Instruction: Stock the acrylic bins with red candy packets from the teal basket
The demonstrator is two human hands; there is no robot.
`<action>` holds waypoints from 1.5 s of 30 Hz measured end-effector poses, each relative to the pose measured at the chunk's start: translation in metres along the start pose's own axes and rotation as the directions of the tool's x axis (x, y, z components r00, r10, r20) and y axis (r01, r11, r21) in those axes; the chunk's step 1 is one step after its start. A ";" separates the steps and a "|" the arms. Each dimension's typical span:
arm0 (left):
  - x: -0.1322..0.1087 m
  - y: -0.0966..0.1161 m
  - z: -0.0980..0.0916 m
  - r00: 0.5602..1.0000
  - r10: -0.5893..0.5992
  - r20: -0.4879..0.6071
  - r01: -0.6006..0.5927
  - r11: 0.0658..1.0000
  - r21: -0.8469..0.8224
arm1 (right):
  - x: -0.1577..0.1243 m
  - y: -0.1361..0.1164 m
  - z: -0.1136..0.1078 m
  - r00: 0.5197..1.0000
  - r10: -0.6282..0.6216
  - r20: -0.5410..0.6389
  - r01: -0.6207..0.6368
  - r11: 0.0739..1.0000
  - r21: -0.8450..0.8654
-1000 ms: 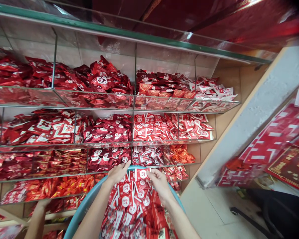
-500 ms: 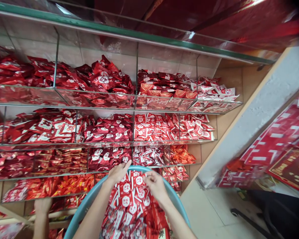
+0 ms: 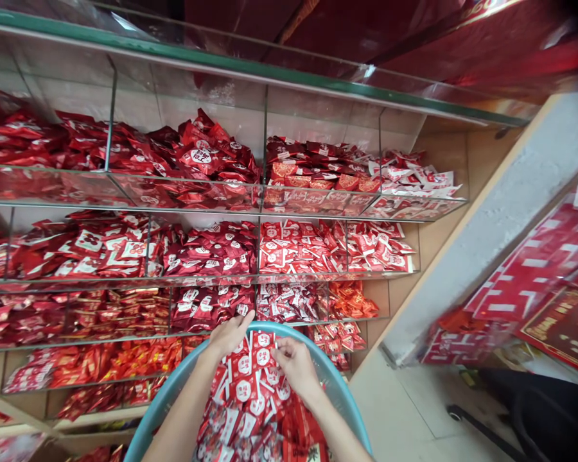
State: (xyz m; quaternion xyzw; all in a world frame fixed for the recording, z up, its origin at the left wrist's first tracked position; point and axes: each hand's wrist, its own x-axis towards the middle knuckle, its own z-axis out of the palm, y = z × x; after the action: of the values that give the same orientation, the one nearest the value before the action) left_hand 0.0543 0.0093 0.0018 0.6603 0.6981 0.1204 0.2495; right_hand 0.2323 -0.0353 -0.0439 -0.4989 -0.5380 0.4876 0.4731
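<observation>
A teal basin (image 3: 341,378) full of small red packets stands below the shelves. My left hand (image 3: 232,333) rests at the basin's far left rim, its fingers apart and nothing in them. Inside the basin, toward the right, my right hand (image 3: 293,364) pinches the edge of a red packet (image 3: 263,356) with a white round label and dark characters. More packets (image 3: 245,390) with the same labels lie under and beside it. Nearer to me, the basin's packets are darker red and mixed in look.
Glass-fronted shelves (image 3: 212,205) hold rows of red packets (image 3: 212,247), with orange ones (image 3: 351,299) lower down. At right are a grey wall edge (image 3: 501,212), red printed sheets (image 3: 525,276), a black chair (image 3: 534,404) and tiled floor (image 3: 409,398).
My right hand has moved slightly left with the pinched packet, which now lies lower. Another person's hand at the lower left shelf has gone from view.
</observation>
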 end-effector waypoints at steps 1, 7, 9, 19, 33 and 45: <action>0.000 0.000 0.000 1.000 0.000 0.003 0.000 1.000 -0.002 | -0.001 -0.001 0.000 1.000 -0.026 -0.008 0.025 0.998 -0.066; -0.001 0.001 -0.001 1.000 -0.014 -0.010 0.014 1.000 -0.011 | -0.011 -0.019 -0.004 0.985 -0.170 -0.020 0.138 0.857 -0.497; 0.001 0.000 0.000 1.000 -0.012 -0.005 0.012 1.000 -0.015 | -0.014 -0.022 -0.004 0.983 -0.182 -0.022 0.138 0.813 -0.566; 0.003 -0.004 0.001 1.000 -0.020 0.000 0.020 1.000 -0.018 | 0.001 -0.081 -0.026 0.918 -0.389 -0.079 0.291 0.794 -0.534; -0.004 -0.001 0.000 0.999 -0.027 -0.022 0.027 0.999 -0.027 | 0.106 -0.171 -0.039 0.859 -0.511 0.031 0.185 0.253 -0.950; -0.003 -0.001 0.001 0.999 -0.029 -0.038 0.030 0.999 0.021 | 0.134 -0.164 -0.031 0.928 -0.370 -0.052 0.158 0.515 -0.842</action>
State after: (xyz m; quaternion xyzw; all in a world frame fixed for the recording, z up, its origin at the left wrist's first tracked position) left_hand 0.0533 0.0065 0.0012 0.6502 0.7136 0.1216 0.2310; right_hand 0.2440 0.0958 0.1247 -0.6249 -0.7152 0.0401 0.3103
